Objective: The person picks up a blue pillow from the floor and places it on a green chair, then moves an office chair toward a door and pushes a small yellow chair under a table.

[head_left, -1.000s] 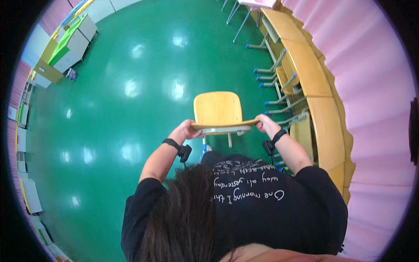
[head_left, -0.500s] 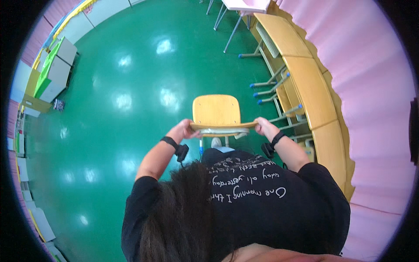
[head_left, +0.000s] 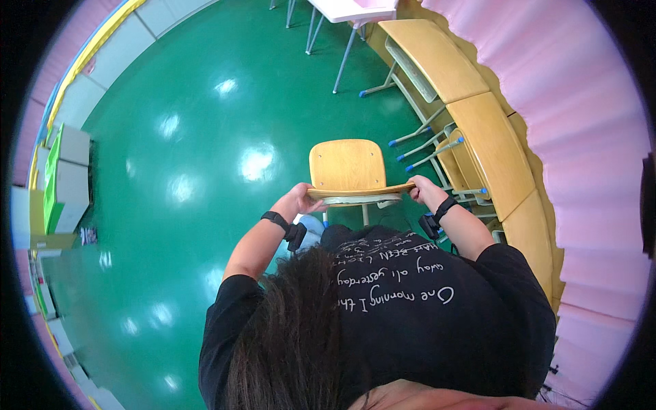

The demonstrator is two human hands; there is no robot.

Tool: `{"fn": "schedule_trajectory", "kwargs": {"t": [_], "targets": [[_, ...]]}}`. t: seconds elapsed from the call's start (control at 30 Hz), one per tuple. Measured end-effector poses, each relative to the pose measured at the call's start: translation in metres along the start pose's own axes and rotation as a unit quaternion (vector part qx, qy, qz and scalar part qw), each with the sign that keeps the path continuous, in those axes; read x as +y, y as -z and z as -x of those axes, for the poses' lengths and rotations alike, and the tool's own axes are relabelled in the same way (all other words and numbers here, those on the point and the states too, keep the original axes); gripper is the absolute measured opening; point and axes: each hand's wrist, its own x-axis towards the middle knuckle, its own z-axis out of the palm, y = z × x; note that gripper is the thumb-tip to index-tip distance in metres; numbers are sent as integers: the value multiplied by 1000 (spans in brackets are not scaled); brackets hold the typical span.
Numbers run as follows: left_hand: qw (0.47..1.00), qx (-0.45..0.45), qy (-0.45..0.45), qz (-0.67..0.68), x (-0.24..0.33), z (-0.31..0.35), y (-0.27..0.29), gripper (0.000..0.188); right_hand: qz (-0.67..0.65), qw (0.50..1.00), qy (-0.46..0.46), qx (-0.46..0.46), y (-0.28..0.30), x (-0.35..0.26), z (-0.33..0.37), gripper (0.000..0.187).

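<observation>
In front of my body is a chair point(head_left: 347, 164) with a light wooden seat, a wooden backrest and pale metal tubing. The backrest is on the side nearest me, its top edge between my two hands. My left hand point(head_left: 301, 199) is closed round the left end of the backrest. At the right end, my right hand point(head_left: 425, 192) grips it too, fingers curled under the edge. Most of the chair's legs are hidden beneath the seat and by my body. Each wrist wears a black band with a small black device.
Along the right runs a row of wooden desks point(head_left: 485, 130) with metal legs and blue feet, a chair point(head_left: 459, 160) tucked under one. Pink curtains point(head_left: 547, 89) hang behind them. A pink-topped table point(head_left: 352, 9) stands far ahead. White-and-green cabinets point(head_left: 70, 179) line the left of the green floor point(head_left: 205, 137).
I have stepped forward with the chair; the desks and the pink-topped table have shifted in view. My left leg now shows beside the chair. Both hands keep their grip on the backrest.
</observation>
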Motion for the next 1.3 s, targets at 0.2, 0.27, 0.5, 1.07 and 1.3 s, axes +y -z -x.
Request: {"fn": "schedule_trajectory", "kwargs": {"t": [0.2,0.27,0.5,1.07,1.3], "targets": [[996,-15,41,-72,131,-11,12,41,-102,994,-24,-19,-55,-32,-15,15],[993,-1,43,-112,169,-20,5,40,-136,990,-33,4,-68,-41,-20,14],[984,75,73,-143,286,-60,-30,38,-207,978,-22,15,-96,-82,-67,16],[959,93,165,-210,438,-104,-93,35,-337,935,-34,-108,-129,-142,-101,16],[940,18,169,-296,474,-114,-84,30,-349,936,46,31,-183,-155,-63,23]]}}
